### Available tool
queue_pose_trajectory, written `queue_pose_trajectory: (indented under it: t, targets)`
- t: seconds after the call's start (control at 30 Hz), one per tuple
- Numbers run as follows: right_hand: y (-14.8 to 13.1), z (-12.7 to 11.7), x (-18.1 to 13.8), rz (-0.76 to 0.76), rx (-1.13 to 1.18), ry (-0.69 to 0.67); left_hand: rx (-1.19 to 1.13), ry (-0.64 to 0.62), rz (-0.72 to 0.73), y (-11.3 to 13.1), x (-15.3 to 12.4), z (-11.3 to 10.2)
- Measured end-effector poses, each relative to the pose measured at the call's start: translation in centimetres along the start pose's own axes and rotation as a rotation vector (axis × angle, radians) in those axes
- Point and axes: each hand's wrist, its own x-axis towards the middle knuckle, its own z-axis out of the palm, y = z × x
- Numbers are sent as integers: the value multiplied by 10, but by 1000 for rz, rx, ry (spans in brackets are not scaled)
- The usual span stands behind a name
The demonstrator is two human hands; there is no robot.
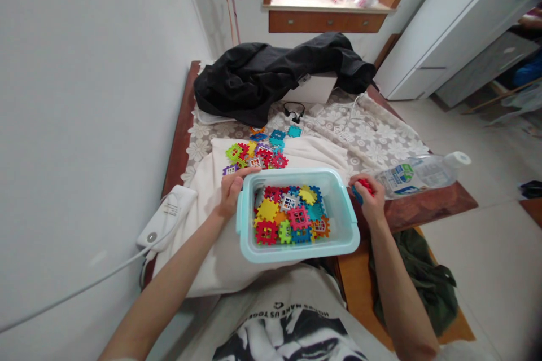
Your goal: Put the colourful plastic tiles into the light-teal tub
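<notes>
A light teal plastic storage bin (pixel 348 243) is in front of my body, with interlocking plastic building pieces (pixel 298 217) in red, yellow, blue, green and orange lying loose inside. My left hand (pixel 232 190) grips the bin at its far left corner, a finger stretched along the rim. Just beyond the bin's right side, my right hand (pixel 372 197) is closed around red and blue building pieces (pixel 364 185). More pieces (pixel 262 155), some with window grids, are heaped on a white cloth (pixel 326 152) behind the bin.
A large clear bottle (pixel 423 174) lies on its side at the table's right edge. Black fabric (pixel 271 73) covers part of a laptop-like white object (pixel 313 87) at the back. A white power strip (pixel 167 217) with a cord sits at left. Dark green fabric (pixel 417 276) rests on a wooden seat.
</notes>
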Motion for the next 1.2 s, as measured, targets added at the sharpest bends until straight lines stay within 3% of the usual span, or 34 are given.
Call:
queue_pose_trajectory:
  t: [0.07, 0.13, 0.2, 0.3, 0.37, 0.43, 0.5, 0.57, 0.67, 0.8, 0.97, 1.2]
  targets:
    - [-23, 2, 6, -23, 178, -3, 22, 1, -16, -1, -1, 0]
    - [-54, 9, 11, -131, 287, -119, 35, -4, -23, -2, -1, -1]
    - [-86, 19, 18, -229, 282, -325, 30, -13, -7, -2, 0, -2]
    - [-121, 34, 33, -370, 89, -709, -1, -30, 21, 1, 2, -4]
    - [-128, 38, 47, -441, 37, -883, -14, -43, 22, 2, 3, -5]
    - [-121, 40, 64, -447, 144, -992, -45, -39, -1, 3, 3, -3]
    - [-100, 44, 83, -376, 342, -973, -92, 18, -42, 4, 4, -1]
    - [-71, 57, 104, -267, 423, -781, -80, 129, -66, 5, 6, 2]
    - [-23, 92, 134, -152, 43, -486, 134, 296, -6, 7, 12, 2]
    - [22, 141, 159, -272, -468, -451, 401, 342, 23, 5, 20, -4]
    - [35, 168, 172, -301, -781, -481, 562, 232, -74, -7, 39, -11]
    - [32, 181, 189, -300, -802, -686, 892, -199, -263, -12, 100, -2]
